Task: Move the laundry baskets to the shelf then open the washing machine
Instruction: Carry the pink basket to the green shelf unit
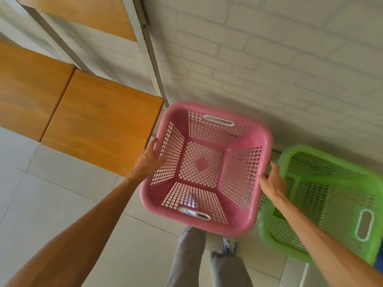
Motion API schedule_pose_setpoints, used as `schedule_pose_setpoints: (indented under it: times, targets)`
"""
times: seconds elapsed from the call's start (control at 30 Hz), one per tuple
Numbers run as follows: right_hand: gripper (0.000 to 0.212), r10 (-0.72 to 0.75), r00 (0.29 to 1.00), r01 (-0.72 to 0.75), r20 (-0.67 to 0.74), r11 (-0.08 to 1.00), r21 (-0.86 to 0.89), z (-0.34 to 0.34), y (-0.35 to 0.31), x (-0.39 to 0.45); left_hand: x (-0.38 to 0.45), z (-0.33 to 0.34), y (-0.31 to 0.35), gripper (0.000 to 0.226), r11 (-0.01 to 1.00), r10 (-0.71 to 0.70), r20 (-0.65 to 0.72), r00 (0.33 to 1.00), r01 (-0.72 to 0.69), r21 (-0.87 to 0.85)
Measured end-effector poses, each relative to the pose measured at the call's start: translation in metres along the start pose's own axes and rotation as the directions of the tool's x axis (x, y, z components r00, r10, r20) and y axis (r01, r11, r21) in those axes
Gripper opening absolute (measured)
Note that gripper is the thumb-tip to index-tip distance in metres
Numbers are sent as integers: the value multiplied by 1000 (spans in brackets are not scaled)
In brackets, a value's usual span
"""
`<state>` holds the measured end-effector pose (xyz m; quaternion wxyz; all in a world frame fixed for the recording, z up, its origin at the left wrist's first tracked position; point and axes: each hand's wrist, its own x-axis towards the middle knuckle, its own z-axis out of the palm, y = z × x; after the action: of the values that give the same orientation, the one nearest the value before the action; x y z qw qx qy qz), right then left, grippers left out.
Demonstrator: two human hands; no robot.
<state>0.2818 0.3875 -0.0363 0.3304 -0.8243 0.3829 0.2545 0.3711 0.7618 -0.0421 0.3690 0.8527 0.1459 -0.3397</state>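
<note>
Gripping the pink basket [207, 168] by its two side rims, the person has it lifted clear of the tiled floor [62, 193], with their legs visible beneath it. The left hand [148, 160] clasps the left rim, thumb lying along the outside and fingers curled in against the mesh. The right hand [271, 183] clasps the right rim in the same way. The basket is empty and hangs just beside the lower wooden shelf [99, 121], its upper left corner nearly touching the shelf's end. The green basket [331, 193] waits on the floor close to the right, against the white brick wall [269, 59].

To do this well, I'd say keep both grips even so the basket stays level, raise it above the board's edge before swinging left, and mind the white upright post [149, 59] at the corner. Setting it well onto the board leaves room for the green one.
</note>
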Motion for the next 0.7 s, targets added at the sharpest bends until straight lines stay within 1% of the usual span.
schedule_pose_setpoints:
  times: [0.07, 0.13, 0.17, 0.23, 0.3, 0.4, 0.47, 0.53, 0.63, 0.7]
  targets:
    - [56, -91, 996, 91, -20, 996, -5, -36, -8, -39, -48, -12, 4, 87, 999, -33, -72, 997, 31, -28]
    - [58, -176, 984, 176, -19, 984, 10, -75, -11, -79, -102, -22, 3, 92, 999, -28, -147, 989, 21, -46]
    - [59, -222, 975, 223, -13, 975, 21, -94, -12, -100, -138, -27, 9, 90, 999, -21, -186, 982, 14, -40]
    - [60, -310, 951, 310, 1, 950, 41, -132, -15, -145, -220, -38, 34, 79, 998, -30, -269, 963, 12, -67]
    - [57, -418, 908, 418, -21, 908, 38, -167, -22, -192, -294, -46, 46, 74, 995, -23, -348, 937, -11, -95]
    - [48, -560, 826, 560, -62, 828, -12, -206, -45, -247, -392, -60, 42, 74, 993, -24, -465, 885, -33, -114]
    - [46, -644, 762, 646, -61, 764, 3, -217, -63, -282, -452, -64, 33, 71, 988, -61, -544, 837, -27, -151]
    - [47, -738, 675, 738, -19, 675, 11, -217, -83, -316, -511, -69, 27, 68, 974, -109, -626, 772, -43, -223]
    - [46, -813, 580, 813, 57, 582, 24, -202, -112, -366, -579, -70, 5, 62, 950, -175, -735, 655, -83, -301]
    - [45, -855, 506, 859, 117, 512, 25, -182, -127, -398, -617, -69, -16, 59, 925, -254, -781, 570, -94, -369]
